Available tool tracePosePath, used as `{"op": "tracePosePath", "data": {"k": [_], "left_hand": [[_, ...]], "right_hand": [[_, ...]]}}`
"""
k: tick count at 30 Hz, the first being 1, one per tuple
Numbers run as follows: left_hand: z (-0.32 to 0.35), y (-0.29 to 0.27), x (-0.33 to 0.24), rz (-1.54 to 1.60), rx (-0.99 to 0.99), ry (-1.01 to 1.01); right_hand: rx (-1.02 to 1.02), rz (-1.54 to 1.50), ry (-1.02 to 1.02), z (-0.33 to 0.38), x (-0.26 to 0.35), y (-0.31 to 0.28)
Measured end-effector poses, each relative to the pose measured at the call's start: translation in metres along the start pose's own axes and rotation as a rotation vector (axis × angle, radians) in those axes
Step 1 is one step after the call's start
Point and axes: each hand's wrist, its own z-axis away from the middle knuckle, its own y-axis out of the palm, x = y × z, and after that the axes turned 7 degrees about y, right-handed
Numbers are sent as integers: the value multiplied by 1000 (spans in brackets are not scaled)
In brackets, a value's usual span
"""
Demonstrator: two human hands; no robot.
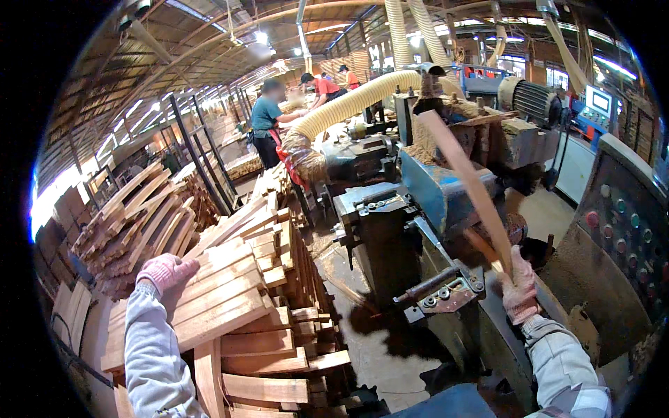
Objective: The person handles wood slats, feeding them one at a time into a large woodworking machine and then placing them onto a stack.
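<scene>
My left hand [166,270], in a pink work glove, rests on top of a stack of flat wooden slats [230,292] at my lower left. My right hand [519,289], also gloved, grips a long thin wooden slat [468,182] by its lower end; the slat rises tilted up and to the left, blurred, over a blue and black woodworking machine [425,202]. Grey sleeves cover both forearms.
A loose heap of slats [136,216] lies at far left. A pale flexible dust hose [348,104] arches over the machine. A control panel [624,223] with coloured buttons stands at right. Several people [267,129] work in the background. Sawdust covers the floor [380,348].
</scene>
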Motion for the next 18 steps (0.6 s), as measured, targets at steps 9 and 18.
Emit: {"op": "tracePosePath", "data": {"k": [9, 18], "left_hand": [[22, 11, -3, 160, -131, -7], [31, 8, -38, -388, -384, 183]], "right_hand": [[447, 409, 230, 189, 14, -218], [194, 906, -22, 300, -60, -257]]}}
